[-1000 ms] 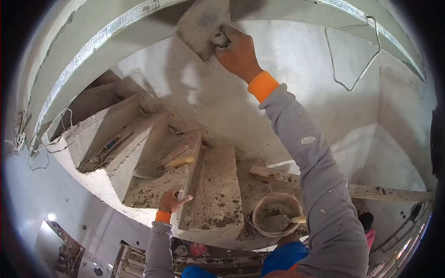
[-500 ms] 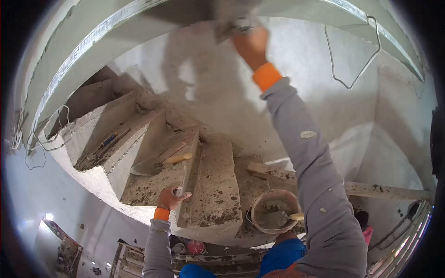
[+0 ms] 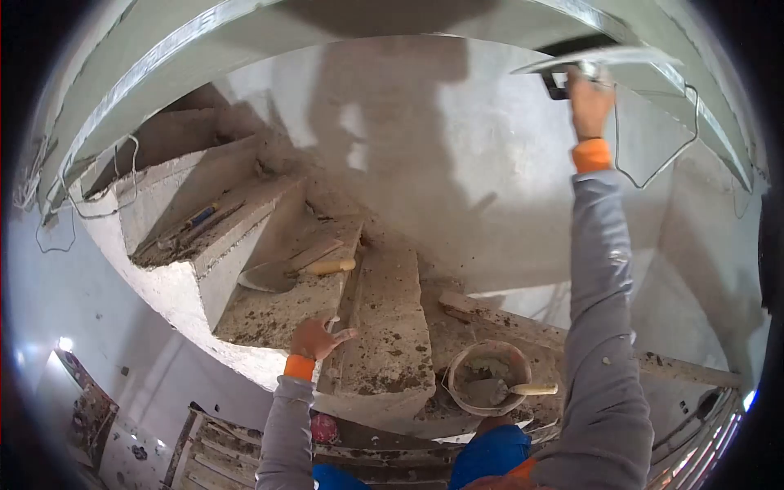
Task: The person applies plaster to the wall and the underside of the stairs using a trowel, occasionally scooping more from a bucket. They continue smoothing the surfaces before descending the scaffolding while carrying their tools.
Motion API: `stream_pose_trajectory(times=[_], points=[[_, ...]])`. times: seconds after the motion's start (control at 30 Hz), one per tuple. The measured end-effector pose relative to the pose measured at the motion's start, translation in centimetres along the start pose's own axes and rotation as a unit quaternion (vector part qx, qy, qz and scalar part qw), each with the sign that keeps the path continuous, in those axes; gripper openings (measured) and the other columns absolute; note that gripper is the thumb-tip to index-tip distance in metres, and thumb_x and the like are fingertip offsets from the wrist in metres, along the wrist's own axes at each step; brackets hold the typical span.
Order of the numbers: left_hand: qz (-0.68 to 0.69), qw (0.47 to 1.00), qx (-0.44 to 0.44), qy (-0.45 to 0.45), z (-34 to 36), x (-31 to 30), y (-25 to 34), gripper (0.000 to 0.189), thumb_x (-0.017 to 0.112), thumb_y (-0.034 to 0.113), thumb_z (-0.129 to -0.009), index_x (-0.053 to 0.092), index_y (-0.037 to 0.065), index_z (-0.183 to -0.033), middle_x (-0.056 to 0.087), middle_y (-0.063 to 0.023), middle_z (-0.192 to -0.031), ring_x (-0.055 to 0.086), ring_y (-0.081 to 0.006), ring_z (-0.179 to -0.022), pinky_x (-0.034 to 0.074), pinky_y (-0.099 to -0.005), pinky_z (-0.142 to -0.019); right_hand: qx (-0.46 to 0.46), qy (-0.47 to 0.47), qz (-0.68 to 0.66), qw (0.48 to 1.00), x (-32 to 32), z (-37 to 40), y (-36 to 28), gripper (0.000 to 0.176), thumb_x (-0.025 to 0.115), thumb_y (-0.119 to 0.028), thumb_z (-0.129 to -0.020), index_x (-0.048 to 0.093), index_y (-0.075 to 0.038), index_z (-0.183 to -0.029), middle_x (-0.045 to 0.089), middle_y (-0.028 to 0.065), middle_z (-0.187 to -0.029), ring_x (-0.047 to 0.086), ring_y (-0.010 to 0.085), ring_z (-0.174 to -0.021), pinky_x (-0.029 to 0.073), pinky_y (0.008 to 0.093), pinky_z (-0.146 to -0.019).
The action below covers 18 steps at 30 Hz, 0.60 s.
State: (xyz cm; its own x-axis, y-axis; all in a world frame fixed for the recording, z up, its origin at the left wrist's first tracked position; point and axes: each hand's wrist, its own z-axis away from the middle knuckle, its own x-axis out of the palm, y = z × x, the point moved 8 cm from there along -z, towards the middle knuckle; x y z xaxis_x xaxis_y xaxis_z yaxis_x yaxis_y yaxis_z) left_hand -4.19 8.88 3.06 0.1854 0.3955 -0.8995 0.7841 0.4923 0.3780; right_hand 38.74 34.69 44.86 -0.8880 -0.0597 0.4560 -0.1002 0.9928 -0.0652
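My right hand (image 3: 592, 102) is raised at the upper right, its fingers closed round the handle of a plastering trowel (image 3: 633, 55). The flat blade lies up against the curved overhead surface (image 3: 490, 24), near its pale edge strip. Lower down, my left hand (image 3: 320, 337) rests at the front corner of a concrete step (image 3: 278, 317). Its thumb and fingers are apart, with nothing in them. On that same step, just beyond the left hand, lies a pointed trowel with a wooden handle (image 3: 333, 266).
A bucket (image 3: 455, 388) of mortar stands below, with a second trowel (image 3: 535, 389) in it. Wooden planks (image 3: 506, 314) lie behind it. Bent wires (image 3: 694, 139) hang from the overhead edge. Tools (image 3: 200, 216) lie on a higher step. Slatted boards (image 3: 220, 445) are below.
My right hand and the plastering trowel have swept right along the overhead surface. My left hand stays at the step's edge; the view has shifted slightly.
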Motion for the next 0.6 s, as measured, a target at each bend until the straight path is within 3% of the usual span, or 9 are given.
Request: stream_pose_trajectory(times=[0.1,0.2,0.23,0.3,0.4,0.43,0.5,0.57,0.6], points=[[-0.041,0.997,0.051,0.05,-0.6,0.5,-0.7,0.1,0.061,0.078,-0.062,0.052,0.004,-0.128,0.065,-0.0187,-0.07,0.066,-0.029,-0.07,0.053,-0.0408,-0.073,-0.15,-0.007,0.008,0.989,8.6,4.9,-5.3,0.017,0.068,-0.012,-0.073,0.061,-0.004,-0.087,0.063,0.0039,-0.074,0.058,0.0177,-0.065,0.048,0.034,-0.063],[-0.016,0.996,0.068,0.058,-0.8,0.6,-0.9,0.098,0.062,0.077,-0.063,0.052,0.004,-0.128,0.066,-0.0202,-0.075,0.066,-0.0285,-0.073,0.053,-0.0406,-0.074,-0.315,0.043,0.193,0.928,19.2,11.2,-12.0,0.019,0.062,-0.012,-0.073,0.06,-0.002,-0.089,0.065,0.0126,-0.083,0.061,0.0343,-0.079,0.049,0.0428,-0.067],[-0.01,0.998,0.053,0.038,-0.5,0.3,-0.8,0.095,0.061,0.077,-0.063,0.054,0.005,-0.125,0.066,-0.0202,-0.079,0.066,-0.0297,-0.077,0.052,-0.0414,-0.075,-0.141,-0.031,-0.067,0.987,20.6,12.0,-13.0,0.024,0.063,-0.016,-0.071,0.06,-0.002,-0.089,0.064,0.0157,-0.08,0.061,0.0356,-0.077,0.048,0.0448,-0.068],[0.003,1.0,0.02,-0.003,0.4,-0.6,0.2,0.091,0.058,0.078,-0.065,0.058,0.006,-0.12,0.066,-0.0201,-0.086,0.065,-0.0319,-0.084,0.051,-0.043,-0.077,-0.085,0.006,0.012,0.996,24.7,14.3,-16.2,0.03,0.066,-0.021,-0.067,0.059,-0.002,-0.089,0.063,0.0164,-0.074,0.06,0.0378,-0.071,0.047,0.0455,-0.068],[0.021,0.994,0.074,0.072,-0.2,0.1,-0.5,0.089,0.058,0.077,-0.065,0.058,0.008,-0.121,0.067,-0.0188,-0.086,0.065,-0.031,-0.083,0.051,-0.042,-0.075,-0.007,-0.107,-0.109,0.988,27.5,16.1,-17.7,0.033,0.068,-0.027,-0.065,0.06,-0.004,-0.087,0.061,0.0151,-0.07,0.059,0.0369,-0.073,0.046,0.0454,-0.07],[0.024,0.998,0.046,0.026,0.3,0.3,-0.7,0.089,0.061,0.075,-0.066,0.056,0.007,-0.123,0.067,-0.0179,-0.084,0.065,-0.0302,-0.084,0.051,-0.0414,-0.078,-0.076,-0.081,0.029,0.993,26.9,17.0,-17.9,0.024,0.066,-0.021,-0.068,0.062,-0.006,-0.087,0.061,0.0145,-0.069,0.06,0.0329,-0.073,0.046,0.042,-0.068],[0.042,0.998,-0.013,-0.054,0.8,-0.3,-0.1,0.089,0.065,0.07,-0.066,0.053,0.006,-0.126,0.067,-0.016,-0.081,0.065,-0.0288,-0.086,0.049,-0.0401,-0.084,-0.08,-0.096,-0.078,0.989,23.7,17.0,-17.6,0.02,0.067,-0.016,-0.072,0.062,-0.003,-0.087,0.063,0.0101,-0.074,0.059,0.022,-0.067,0.045,0.0328,-0.062],[0.031,0.999,0.014,-0.027,0.5,-0.1,-0.4,0.09,0.061,0.072,-0.068,0.051,0.007,-0.128,0.064,-0.017,-0.099,0.062,-0.0306,-0.096,0.048,-0.0416,-0.086,0.099,-0.147,-0.3,0.937,20.6,17.8,-15.7,0.015,0.068,-0.01,-0.077,0.062,-0.001,-0.087,0.065,0.0056,-0.078,0.058,0.011,-0.061,0.044,0.0236,-0.055],[0.024,0.999,0.032,-0.015,0.4,-0.1,-0.4,0.09,0.059,0.074,-0.069,0.05,0.008,-0.129,0.063,-0.0175,-0.108,0.061,-0.0316,-0.1,0.048,-0.0424,-0.088,0.219,-0.142,-0.314,0.913,19.4,19.3,-14.8,0.017,0.07,-0.01,-0.075,0.06,0.0,-0.085,0.062,0.0054,-0.073,0.056,0.012,-0.059,0.044,0.0255,-0.054]])
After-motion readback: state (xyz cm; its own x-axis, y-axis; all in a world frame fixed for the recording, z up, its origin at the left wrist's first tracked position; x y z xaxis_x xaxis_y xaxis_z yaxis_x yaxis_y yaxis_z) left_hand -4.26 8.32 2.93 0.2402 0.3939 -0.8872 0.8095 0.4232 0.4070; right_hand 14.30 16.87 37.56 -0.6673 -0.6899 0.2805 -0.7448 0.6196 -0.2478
